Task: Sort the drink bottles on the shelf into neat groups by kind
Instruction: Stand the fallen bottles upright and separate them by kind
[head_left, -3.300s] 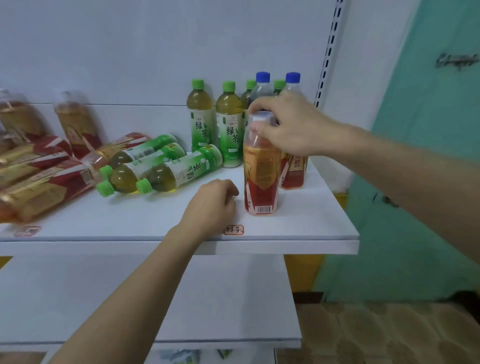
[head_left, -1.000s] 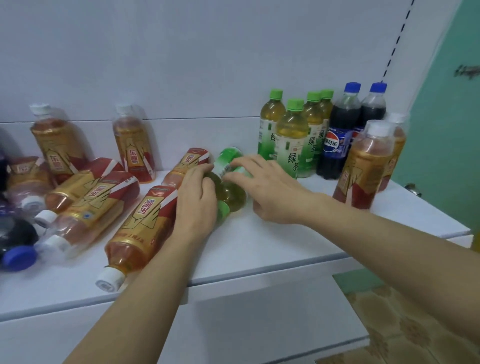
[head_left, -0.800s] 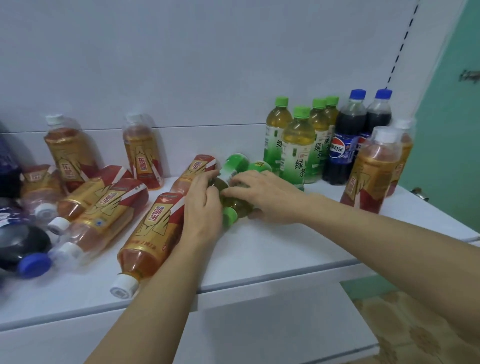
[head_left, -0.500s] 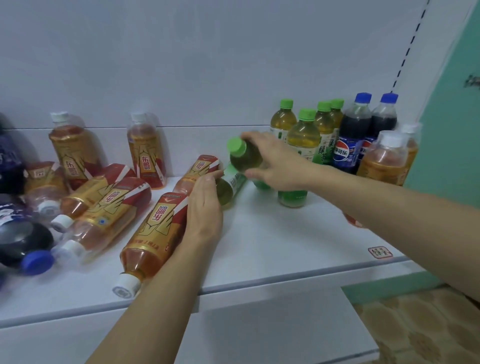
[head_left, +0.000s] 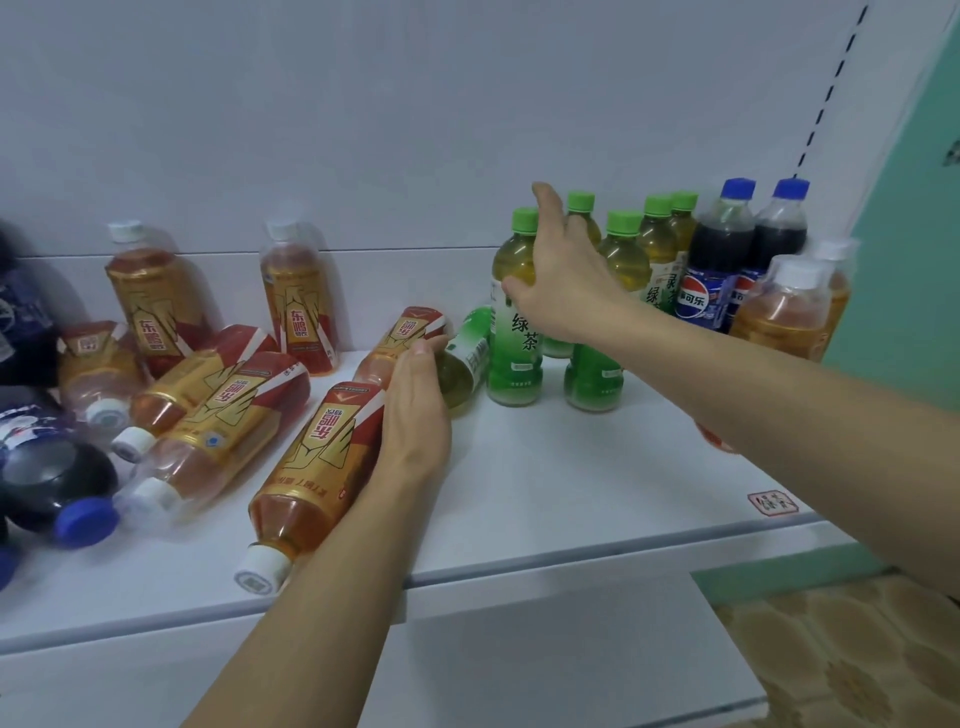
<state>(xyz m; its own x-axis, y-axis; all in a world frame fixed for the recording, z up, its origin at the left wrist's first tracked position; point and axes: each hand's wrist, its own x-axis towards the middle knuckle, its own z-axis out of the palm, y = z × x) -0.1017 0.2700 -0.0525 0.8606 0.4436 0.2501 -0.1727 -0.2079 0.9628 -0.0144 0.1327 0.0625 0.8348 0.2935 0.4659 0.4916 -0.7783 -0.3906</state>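
Observation:
An upright green tea bottle (head_left: 515, 338) stands on the white shelf (head_left: 561, 499), at the left front of a group of several green-capped tea bottles (head_left: 623, 260). My right hand (head_left: 563, 280) is against it with fingers spread and nearly straight, thumb across its front. One more green tea bottle (head_left: 465, 364) lies on its side. My left hand (head_left: 415, 410) lies flat between that bottle and a lying red-and-gold drink bottle (head_left: 322, 457), fingertips touching the green one.
Several red-and-gold bottles lie in a heap at the left (head_left: 218, 410); two stand at the back (head_left: 298, 296). Cola bottles lie at far left (head_left: 52, 478). Two upright Pepsi bottles (head_left: 719, 265) and two red-and-gold bottles (head_left: 784, 306) stand at the right. A lower shelf (head_left: 519, 665) sits below.
My right hand lifted a lying green tea bottle, stood it upright beside the other green teas, and its fingers have spread. My left hand stayed against the lying bottles.

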